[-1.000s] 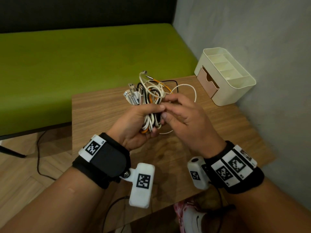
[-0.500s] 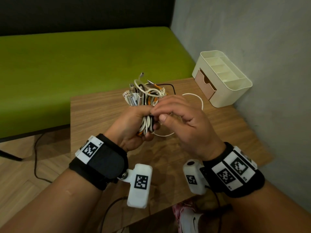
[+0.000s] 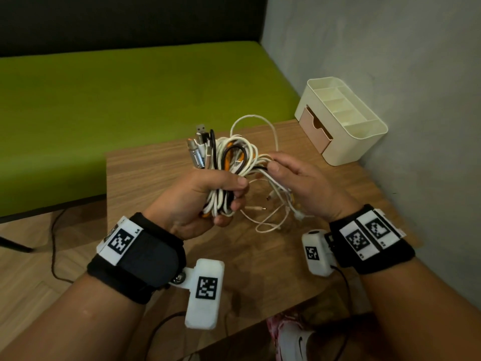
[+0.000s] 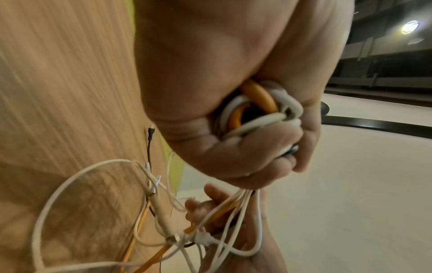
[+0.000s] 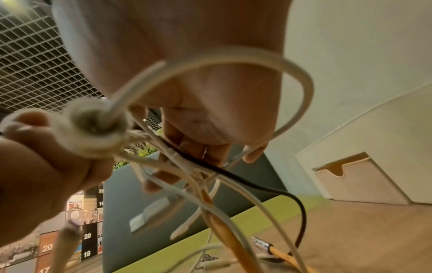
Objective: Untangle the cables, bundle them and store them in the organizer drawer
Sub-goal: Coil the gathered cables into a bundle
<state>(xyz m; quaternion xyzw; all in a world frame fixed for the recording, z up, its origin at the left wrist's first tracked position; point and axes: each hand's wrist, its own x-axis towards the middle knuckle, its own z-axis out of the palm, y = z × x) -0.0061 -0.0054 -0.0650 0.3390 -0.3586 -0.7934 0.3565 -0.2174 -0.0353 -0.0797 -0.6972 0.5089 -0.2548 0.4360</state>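
1. Head view: the right hand (image 3: 299,183) has moved off the clump since half a second ago, when both hands were closed together over it. Loose ends now spill down toward the table (image 3: 145,173). Judgement: the bundle is coming partly undone, or strands are being drawn out for re-wrapping.
2. Head view: the left hand (image 3: 205,199) is fisted tight round the cable bundle (image 3: 229,162), plugs sticking up above the fist. The right hand's fingers are lightly curled, and strands run out to them from the bundle. The organizer (image 3: 346,126) sits beyond the bundle, at the table's far corner, its drawer (image 3: 313,128) slightly open.
3. Left wrist view: the fingers (image 4: 261,147) are wrapped round white and orange loops; tails hang below the fist.
4. Right wrist view: white and black strands cross the fingers (image 5: 198,147); whether they pinch, cannot tell.
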